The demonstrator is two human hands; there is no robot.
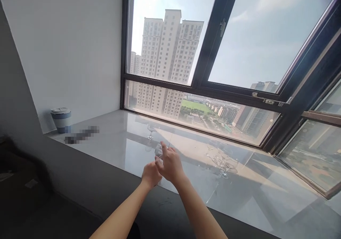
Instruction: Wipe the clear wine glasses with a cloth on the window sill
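Observation:
Both my hands meet over the front part of a glossy grey window sill (pixel 112 143). My left hand (pixel 150 175) is closed low around the stem of a clear wine glass (pixel 159 150). My right hand (pixel 170 164) is curled over the glass bowl from the right, fingers pinched at its rim. The glass is mostly hidden behind my fingers.
Another clear wine glass (pixel 150 131) stands further back on the sill. Several clear glasses (pixel 222 159) cluster to the right. A blue and white cup (pixel 61 120) stands at the far left by the wall, next to a blurred dark object (pixel 81 135). Large windows (pixel 239 54) bound the sill.

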